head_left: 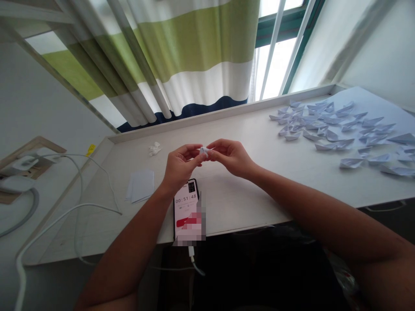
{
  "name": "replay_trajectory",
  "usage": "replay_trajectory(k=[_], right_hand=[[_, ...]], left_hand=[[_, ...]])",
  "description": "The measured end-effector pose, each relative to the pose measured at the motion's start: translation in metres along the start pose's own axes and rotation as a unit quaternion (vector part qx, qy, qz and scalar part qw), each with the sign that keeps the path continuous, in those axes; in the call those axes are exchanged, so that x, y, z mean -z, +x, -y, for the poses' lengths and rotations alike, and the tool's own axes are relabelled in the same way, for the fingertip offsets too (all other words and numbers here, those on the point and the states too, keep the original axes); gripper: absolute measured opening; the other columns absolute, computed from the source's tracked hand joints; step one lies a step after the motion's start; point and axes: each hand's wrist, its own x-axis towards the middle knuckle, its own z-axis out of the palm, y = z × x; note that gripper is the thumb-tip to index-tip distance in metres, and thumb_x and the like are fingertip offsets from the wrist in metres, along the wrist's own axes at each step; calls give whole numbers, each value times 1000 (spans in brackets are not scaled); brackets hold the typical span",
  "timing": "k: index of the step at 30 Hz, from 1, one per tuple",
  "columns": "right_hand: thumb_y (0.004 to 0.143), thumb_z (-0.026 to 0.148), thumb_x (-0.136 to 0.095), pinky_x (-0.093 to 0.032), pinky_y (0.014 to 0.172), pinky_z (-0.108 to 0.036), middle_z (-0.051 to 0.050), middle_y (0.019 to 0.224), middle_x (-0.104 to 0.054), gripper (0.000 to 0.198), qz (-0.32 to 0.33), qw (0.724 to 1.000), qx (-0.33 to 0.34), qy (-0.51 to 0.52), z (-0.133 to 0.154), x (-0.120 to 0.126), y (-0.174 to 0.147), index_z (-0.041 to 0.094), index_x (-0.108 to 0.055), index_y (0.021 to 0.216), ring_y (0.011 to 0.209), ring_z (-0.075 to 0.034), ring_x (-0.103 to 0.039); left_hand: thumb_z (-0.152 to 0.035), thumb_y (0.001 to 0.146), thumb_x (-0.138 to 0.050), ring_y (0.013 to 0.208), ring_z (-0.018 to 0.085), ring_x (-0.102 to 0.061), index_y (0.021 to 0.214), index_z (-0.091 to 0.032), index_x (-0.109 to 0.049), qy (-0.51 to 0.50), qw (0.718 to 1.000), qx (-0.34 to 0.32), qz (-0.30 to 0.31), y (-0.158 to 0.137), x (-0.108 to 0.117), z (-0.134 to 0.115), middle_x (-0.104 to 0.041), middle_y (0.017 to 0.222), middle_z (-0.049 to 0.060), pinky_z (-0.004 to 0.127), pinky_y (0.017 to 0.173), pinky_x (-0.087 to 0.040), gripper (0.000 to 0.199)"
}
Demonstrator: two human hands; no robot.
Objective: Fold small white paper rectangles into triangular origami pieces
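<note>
White desk (233, 207), whole fleet of paper boats (335, 145) looks done, well right of the phone (185, 199). Flat sheets (142, 185) left of it look unfolded. Left hand (178, 168) and right hand (236, 160) both pinch a small paper (204, 151) just past its top, probably mid-fold. Near edge's tight by the phone; bare room to its right.

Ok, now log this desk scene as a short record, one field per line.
Left hand: fingertips pinching the small folded white paper
Right hand: fingertips on the same paper
Desk, right side: many folded paper boats in a loose spread
Desk, left side: a few flat paper sheets; beyond them, a crumpled white wad
Near edge: phone reading 00:51:48, lower part blurred out
Far left: white cables
Behind desk: green, white and dark blue curtain
</note>
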Motion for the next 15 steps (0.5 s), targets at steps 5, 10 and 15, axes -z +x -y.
replay_trajectory(k=[5,10,15], right_hand=[[86,60,-86,-64,83,-38,-8,91,-82,44,-1,1000,-3,-26,1,4,3,17,-78,93,88,-20,-76],[91,56,-83,-64,81,-39,-7,87,-80,41,-6,1000,-4,-25,0,4,3,16,-77,97,83,-19,-75],[91,55,-83,-67,83,-40,-8,87,-81,41,10,1000,-14,4,-1,3,1,16,-75,98,83,-20,-78]], left_hand=[[-43,80,-95,85,22,-79,103,-17,-85,20,1000,-8,15,1,2,3,-85,96,9,32,71,-67,36],[-42,84,-92,95,23,-80,128,-22,-80,60,996,-37,50,-1,2,1,-84,105,8,37,81,-69,51],[-35,89,-86,94,24,-82,127,-18,-82,99,994,-45,30,-4,0,2,-86,110,11,38,84,-69,42]])
